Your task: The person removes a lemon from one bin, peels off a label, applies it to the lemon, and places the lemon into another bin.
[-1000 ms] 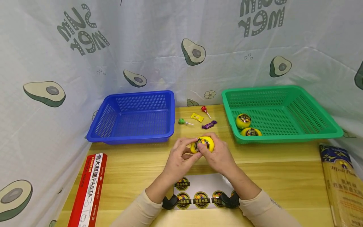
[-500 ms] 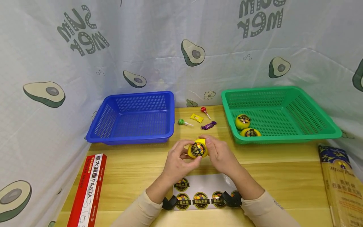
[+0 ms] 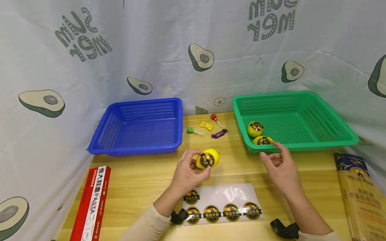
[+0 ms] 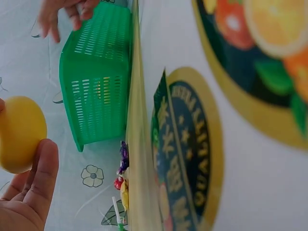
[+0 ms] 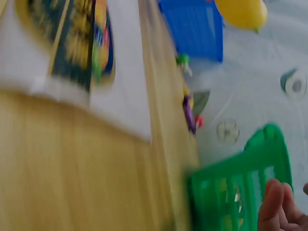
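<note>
My left hand (image 3: 186, 174) grips a yellow lemon (image 3: 214, 154) between thumb and fingers above the middle of the table. A round black-and-gold fruit sticker (image 3: 206, 160) is on the lemon's near side. In the left wrist view, the lemon (image 4: 21, 137) shows a plain yellow side. Holding nothing, my right hand (image 3: 284, 170) hovers at the front edge of the green basket (image 3: 304, 147), its fingers loosely bent. Inside that basket lie two stickered yellow fruits, a rounder one (image 3: 252, 132) and a longer one (image 3: 257, 140). A sticker sheet (image 3: 220, 197) lies below the hands.
A blue basket (image 3: 135, 149) stands at the back left. Between the baskets lie a green lollipop (image 3: 190, 130), a red lollipop (image 3: 214, 116), a yellow candy (image 3: 206, 126) and a purple candy (image 3: 219, 133). A red pasta box (image 3: 90, 201) is left, a spaghetti pack (image 3: 360, 197) right.
Both hands were on the lemon. The right hand has let go and moved right to the green basket's front edge. The left hand keeps the lemon, now slightly further left.
</note>
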Demonstrator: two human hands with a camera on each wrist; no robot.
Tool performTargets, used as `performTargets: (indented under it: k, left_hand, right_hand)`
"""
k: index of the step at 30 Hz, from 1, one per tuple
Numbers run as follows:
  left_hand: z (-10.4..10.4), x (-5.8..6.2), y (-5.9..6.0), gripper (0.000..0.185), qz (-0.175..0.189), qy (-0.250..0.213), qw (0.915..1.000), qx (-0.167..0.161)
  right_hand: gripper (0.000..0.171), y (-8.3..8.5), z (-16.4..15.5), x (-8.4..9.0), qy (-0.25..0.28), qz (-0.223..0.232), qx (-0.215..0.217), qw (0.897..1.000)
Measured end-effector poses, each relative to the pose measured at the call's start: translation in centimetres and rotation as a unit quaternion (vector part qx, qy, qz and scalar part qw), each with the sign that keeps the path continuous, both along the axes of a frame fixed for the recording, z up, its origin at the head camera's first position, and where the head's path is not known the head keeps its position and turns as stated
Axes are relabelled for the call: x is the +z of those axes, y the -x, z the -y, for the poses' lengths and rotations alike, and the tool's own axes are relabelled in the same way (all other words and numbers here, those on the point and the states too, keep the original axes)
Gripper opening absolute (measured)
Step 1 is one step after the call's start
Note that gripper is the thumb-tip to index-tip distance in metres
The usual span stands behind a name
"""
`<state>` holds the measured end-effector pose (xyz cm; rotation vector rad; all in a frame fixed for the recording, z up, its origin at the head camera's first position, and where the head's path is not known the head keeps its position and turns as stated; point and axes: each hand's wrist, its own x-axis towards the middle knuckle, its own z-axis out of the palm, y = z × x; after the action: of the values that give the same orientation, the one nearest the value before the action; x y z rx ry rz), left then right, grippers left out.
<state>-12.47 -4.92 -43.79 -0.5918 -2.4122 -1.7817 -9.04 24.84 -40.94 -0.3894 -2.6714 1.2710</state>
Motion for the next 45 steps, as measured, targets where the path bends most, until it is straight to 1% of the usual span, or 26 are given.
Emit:
performTargets:
  k: [3,6,8,10,14,17,19,23,26,30,32,34,37,39,42,43,45]
  left_hand:
    - [0.1,-0.1,0.1,0.049,0.033,-0.003,0.9994,-0.007]
    - [0.1,-0.2,0.2,0.050,0.074,-0.005,0.9970,-0.023]
    - [0.1,-0.3,0.3,0.052,0.093,0.004,0.9951,-0.035]
    - [0.1,-0.4,0.4,0.054,0.099,0.020,0.9940,-0.043]
    - [-0.1,-0.7,0.9,0.060,0.095,0.042,0.9931,-0.055]
    - [-0.4,-0.5,1.5,0.060,0.094,0.055,0.9923,-0.058]
    - [-0.9,0.0,2.2,0.059,0.093,0.067,0.9916,-0.061]
    - [-2.6,1.6,4.4,0.060,0.065,0.092,0.9899,-0.086]
    - [-4.4,3.1,6.5,0.061,0.024,0.120,0.9871,-0.103]
    - [-7.0,5.2,9.6,0.062,-0.034,0.173,0.9780,-0.111]
    - [-8.1,6.1,11.1,0.064,-0.047,0.192,0.9735,-0.115]
    - [-9.2,6.7,12.4,0.065,-0.045,0.206,0.9706,-0.117]
    - [-11.0,7.5,14.2,0.063,-0.029,0.219,0.9675,-0.123]
    - [-12.2,7.8,15.2,0.061,-0.026,0.229,0.9643,-0.129]
    - [-14.0,7.9,16.5,0.059,-0.041,0.251,0.9572,-0.139]
    - [-14.5,7.8,16.9,0.058,-0.049,0.263,0.9535,-0.138]
    - [-15.4,7.5,17.5,0.057,-0.069,0.299,0.9433,-0.127]
  right_hand:
    - [0.077,0.4,-2.8,-0.4,0.012,0.013,-0.044,0.999]
    - [0.083,0.9,-5.4,-0.6,0.024,0.020,-0.062,0.998]
    - [0.085,1.1,-6.8,-0.7,0.031,0.024,-0.065,0.997]
    - [0.087,1.3,-7.7,-0.7,0.042,0.028,-0.066,0.997]
    - [0.088,1.2,-8.4,-0.9,0.053,0.033,-0.075,0.995]
    - [0.087,1.1,-8.4,-1.2,0.063,0.030,-0.077,0.995]
    - [0.087,1.0,-8.5,-1.4,0.069,0.029,-0.079,0.994]
    - [0.085,0.8,-8.6,-1.6,0.074,0.027,-0.082,0.994]
    - [0.085,0.8,-8.6,-1.6,0.073,0.024,-0.085,0.993]
    - [0.085,0.9,-8.4,-1.6,0.076,0.022,-0.083,0.993]
    - [0.085,0.9,-8.2,-1.7,0.077,0.021,-0.081,0.994]
    - [0.085,0.9,-8.1,-1.8,0.076,0.020,-0.079,0.994]
    - [0.085,0.9,-7.9,-1.8,0.070,0.023,-0.079,0.994]
    - [0.085,0.9,-7.9,-1.8,0.069,0.026,-0.082,0.994]
    - [0.085,0.8,-8.0,-1.7,0.067,0.027,-0.086,0.994]
    - [0.085,0.8,-8.0,-1.7,0.067,0.027,-0.086,0.994]
    - [0.085,0.7,-8.0,-1.6,0.067,0.025,-0.086,0.994]
